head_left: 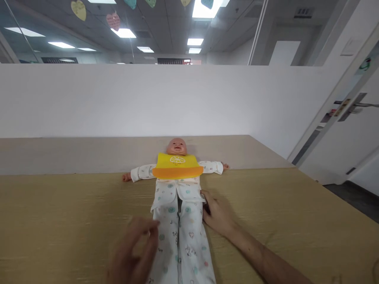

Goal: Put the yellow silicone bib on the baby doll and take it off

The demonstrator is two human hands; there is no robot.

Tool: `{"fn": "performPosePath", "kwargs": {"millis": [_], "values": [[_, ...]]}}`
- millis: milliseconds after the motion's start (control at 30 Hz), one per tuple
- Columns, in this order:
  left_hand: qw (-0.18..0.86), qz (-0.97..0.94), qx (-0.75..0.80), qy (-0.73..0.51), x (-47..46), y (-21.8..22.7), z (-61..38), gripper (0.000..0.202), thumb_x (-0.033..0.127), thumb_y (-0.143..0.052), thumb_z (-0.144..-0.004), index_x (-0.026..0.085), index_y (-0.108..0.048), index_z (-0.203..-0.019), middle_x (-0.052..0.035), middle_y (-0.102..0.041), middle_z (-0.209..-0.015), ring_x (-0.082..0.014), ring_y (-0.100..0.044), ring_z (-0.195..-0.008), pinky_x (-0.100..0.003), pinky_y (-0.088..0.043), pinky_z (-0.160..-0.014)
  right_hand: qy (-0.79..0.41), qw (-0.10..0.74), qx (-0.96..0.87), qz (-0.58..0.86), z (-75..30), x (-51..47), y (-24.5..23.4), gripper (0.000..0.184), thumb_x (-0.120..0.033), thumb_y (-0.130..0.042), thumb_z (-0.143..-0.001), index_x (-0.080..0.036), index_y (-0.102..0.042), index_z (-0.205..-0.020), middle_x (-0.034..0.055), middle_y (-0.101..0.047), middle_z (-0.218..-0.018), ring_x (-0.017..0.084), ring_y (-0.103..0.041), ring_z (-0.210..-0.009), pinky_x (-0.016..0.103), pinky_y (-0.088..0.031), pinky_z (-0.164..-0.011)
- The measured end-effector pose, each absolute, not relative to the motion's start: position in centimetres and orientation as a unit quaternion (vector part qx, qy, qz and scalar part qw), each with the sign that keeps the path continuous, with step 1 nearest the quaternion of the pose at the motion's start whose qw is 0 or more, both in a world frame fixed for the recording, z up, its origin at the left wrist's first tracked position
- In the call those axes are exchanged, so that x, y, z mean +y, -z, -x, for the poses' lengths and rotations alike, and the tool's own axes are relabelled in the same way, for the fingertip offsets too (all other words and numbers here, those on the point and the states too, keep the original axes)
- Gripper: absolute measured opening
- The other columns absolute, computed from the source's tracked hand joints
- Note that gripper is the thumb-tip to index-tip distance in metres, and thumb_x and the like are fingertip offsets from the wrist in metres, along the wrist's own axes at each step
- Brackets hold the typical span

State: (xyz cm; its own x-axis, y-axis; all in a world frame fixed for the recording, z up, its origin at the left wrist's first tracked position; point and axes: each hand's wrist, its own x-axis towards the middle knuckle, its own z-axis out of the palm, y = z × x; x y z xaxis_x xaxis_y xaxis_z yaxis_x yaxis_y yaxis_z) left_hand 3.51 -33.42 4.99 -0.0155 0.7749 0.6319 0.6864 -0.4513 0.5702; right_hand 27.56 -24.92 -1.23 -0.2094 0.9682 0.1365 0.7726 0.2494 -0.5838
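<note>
nearest, the blurred left hand (132,252) curls thumb and finger beside the trousers (192,240), pinching or not i cannot tell; the right hand (219,217) touches the jacket (166,193) hem, grip unclear. the cloth looks light and limp, best taken by hem or waistband. beyond, the doll (177,146) lies face-up on the table (74,221), its bib (177,172) probably bendy, no brand legible; farthest, a heart note (113,21), writing too small to read
</note>
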Motion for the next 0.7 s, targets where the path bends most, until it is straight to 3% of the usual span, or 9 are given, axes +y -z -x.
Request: {"fn": "performPosePath", "kwargs": {"millis": [67, 167, 233, 433, 567, 700], "values": [[0.073, -0.665, 0.549, -0.501, -29.8, -5.6, -2.7, 0.017, 0.035, -0.054, -0.079, 0.022, -0.064, -0.077, 0.0002, -0.064, -0.070, -0.0144, -0.059, -0.064, -0.023, -0.046, -0.053, -0.247, 0.248, -0.754, 0.555, -28.2, -24.9, 1.0, 0.057, -0.013, -0.045, -0.070, -0.018, -0.042, -0.127, 0.0055, -0.067, -0.088, 0.020, -0.062, -0.076, 0.027, -0.044, -0.068], [0.142, -0.621, 0.562, -0.527, -24.6, -5.6, -1.6, 0.019, 0.036, -0.055, -0.074, 0.020, -0.065, -0.078, -0.0006, -0.066, -0.075, -0.0148, -0.060, -0.069, -0.027, -0.048, -0.070, -0.324, 0.247, -0.752, 0.518, -29.7, -24.4, 0.4, 0.054, -0.011, -0.046, -0.068, -0.017, -0.047, -0.122, 0.0009, -0.063, -0.078, 0.016, -0.058, -0.069, 0.026, -0.044, -0.066], [0.196, -0.590, 0.570, -0.538, -21.5, -5.5, -1.1, 0.022, 0.037, -0.056, -0.071, 0.019, -0.065, -0.080, -0.0014, -0.067, -0.081, -0.0154, -0.060, -0.075, -0.027, -0.047, -0.072, -0.359, 0.267, -0.742, 0.499, -30.7, -23.7, -0.1, 0.044, -0.012, -0.047, -0.068, -0.016, -0.054, -0.112, -0.0007, -0.061, -0.072, 0.014, -0.055, -0.065, 0.025, -0.043, -0.063], [0.277, -0.508, 0.570, -0.583, -13.6, -5.7, -0.8, 0.026, 0.032, -0.057, -0.063, 0.018, -0.067, -0.082, -0.0017, -0.068, -0.085, -0.0166, -0.058, -0.081, -0.027, -0.044, -0.072, -0.421, 0.443, -0.606, 0.509, -32.0, -18.7, -2.2, 0.024, -0.022, -0.052, -0.068, -0.016, -0.060, -0.090, -0.0003, -0.062, -0.064, 0.011, -0.052, -0.054, 0.024, -0.041, -0.053], [0.309, -0.485, 0.574, -0.583, -8.7, -5.2, -1.4, 0.024, 0.031, -0.057, -0.058, 0.017, -0.067, -0.075, -0.0038, -0.067, -0.087, -0.0176, -0.056, -0.084, -0.027, -0.043, -0.071, -0.436, 0.556, -0.482, 0.518, -31.1, -12.8, -2.4, 0.014, -0.027, -0.061, -0.063, -0.019, -0.062, -0.075, 0.0016, -0.066, -0.071, 0.015, -0.061, -0.069, 0.025, -0.049, -0.063], [0.424, -0.409, 0.569, -0.574, -4.5, -4.1, -2.3, 0.025, 0.030, -0.062, -0.055, 0.017, -0.065, -0.077, -0.0021, -0.063, -0.073, -0.0129, -0.056, -0.065, -0.024, -0.043, -0.062, -0.457, 0.589, -0.425, 0.514, -29.1, -6.6, -1.8, 0.011, -0.024, -0.063, -0.061, -0.019, -0.061, -0.071, -0.0002, -0.065, -0.072, 0.013, -0.061, -0.075, 0.022, -0.049, -0.068]]}}
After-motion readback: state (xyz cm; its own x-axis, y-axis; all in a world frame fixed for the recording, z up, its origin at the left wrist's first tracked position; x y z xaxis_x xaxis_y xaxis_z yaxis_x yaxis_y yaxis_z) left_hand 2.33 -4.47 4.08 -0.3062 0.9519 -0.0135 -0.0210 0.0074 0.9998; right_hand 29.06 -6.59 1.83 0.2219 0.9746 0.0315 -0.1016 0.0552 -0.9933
